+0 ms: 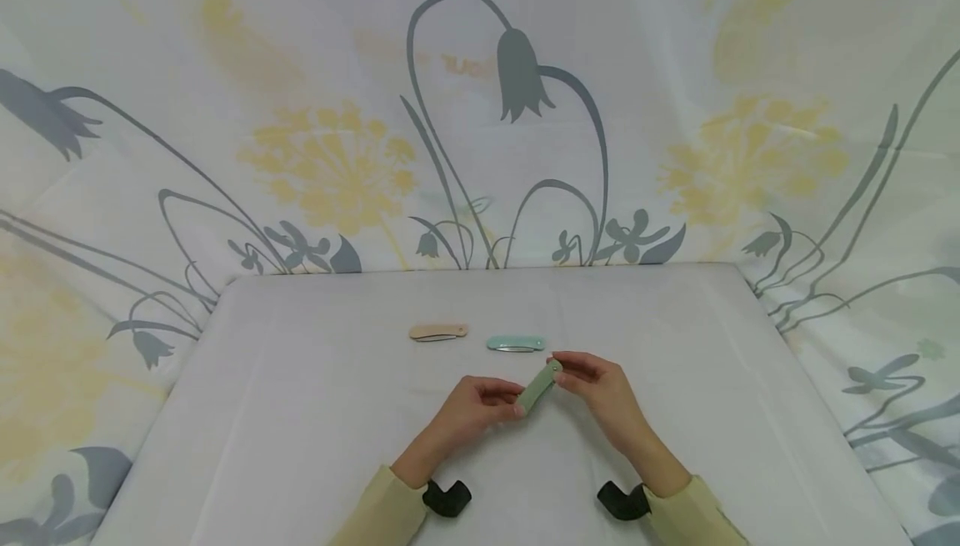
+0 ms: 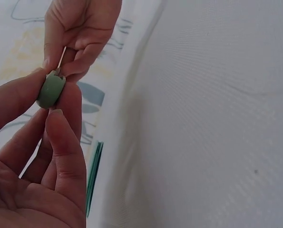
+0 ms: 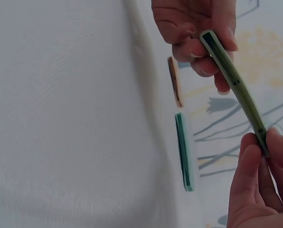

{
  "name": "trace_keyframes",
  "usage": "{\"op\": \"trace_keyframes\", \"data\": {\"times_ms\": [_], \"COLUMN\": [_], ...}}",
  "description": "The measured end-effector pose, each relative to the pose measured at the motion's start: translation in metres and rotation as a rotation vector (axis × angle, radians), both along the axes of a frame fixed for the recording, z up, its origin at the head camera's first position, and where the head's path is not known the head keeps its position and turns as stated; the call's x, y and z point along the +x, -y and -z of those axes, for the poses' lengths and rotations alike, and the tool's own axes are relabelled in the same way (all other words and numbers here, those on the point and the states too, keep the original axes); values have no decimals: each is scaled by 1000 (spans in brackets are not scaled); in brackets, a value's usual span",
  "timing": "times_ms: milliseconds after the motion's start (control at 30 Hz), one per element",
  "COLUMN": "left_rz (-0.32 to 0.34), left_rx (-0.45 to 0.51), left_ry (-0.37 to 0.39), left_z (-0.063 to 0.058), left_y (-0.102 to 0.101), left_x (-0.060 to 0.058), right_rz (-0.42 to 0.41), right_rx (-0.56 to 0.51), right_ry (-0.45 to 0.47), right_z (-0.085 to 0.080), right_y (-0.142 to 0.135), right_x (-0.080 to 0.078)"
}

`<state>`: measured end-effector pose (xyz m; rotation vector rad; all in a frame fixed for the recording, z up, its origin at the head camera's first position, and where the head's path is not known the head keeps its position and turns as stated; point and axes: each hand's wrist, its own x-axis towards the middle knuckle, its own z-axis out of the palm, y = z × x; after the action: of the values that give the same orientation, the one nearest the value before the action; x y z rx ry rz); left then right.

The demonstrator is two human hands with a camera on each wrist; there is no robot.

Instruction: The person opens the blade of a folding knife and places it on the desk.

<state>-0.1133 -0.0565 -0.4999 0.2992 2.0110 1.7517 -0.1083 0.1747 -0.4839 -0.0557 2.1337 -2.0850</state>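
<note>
A light green folding knife (image 1: 539, 388) is held up between both hands, tilted, over the white tabletop. My left hand (image 1: 476, 409) pinches its lower end with thumb and fingers. At the upper end, my right hand (image 1: 602, 396) grips it between thumb and fingertips. The right wrist view shows the long dark slot along the knife's handle (image 3: 236, 83). In the left wrist view a thin straight edge (image 2: 62, 57) runs from the knife's end toward the right fingers. Beyond the hands lie a tan folding knife (image 1: 438, 332) and a turquoise folding knife (image 1: 516, 343), both folded.
The white tabletop (image 1: 315, 413) spreads around the hands. A flower-printed cloth (image 1: 637, 46) rises behind it and along both sides. Black curved pieces (image 1: 447, 498) show at both wrists, by the pale yellow sleeves (image 1: 386, 513).
</note>
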Motion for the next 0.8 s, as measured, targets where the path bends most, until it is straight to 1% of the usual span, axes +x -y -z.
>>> {"op": "trace_keyframes", "data": {"times_ms": [100,167,267,400,500,633,800], "left_rz": [10,4,-20,-47,-60,-93,-125], "left_rx": [-13,-27,-25,-15,-22,-27,-40], "left_ry": [1,-12,-48,-87,-92,-98,-81], "left_z": [1,-1,-12,-28,-32,-33,-36], "left_y": [-1,-2,-3,-3,-4,-5,-7], "left_x": [2,3,6,11,11,11,13], "right_rz": [28,47,70,82,75,56,50], "right_rx": [-29,-48,-66,-57,-44,-34,-16], "right_ry": [30,47,71,108,118,123,131], "right_z": [2,4,5,5,6,6,8], "right_y": [6,10,17,24,28,32,36], "right_x": [-1,-2,-1,2,5,8,10]}}
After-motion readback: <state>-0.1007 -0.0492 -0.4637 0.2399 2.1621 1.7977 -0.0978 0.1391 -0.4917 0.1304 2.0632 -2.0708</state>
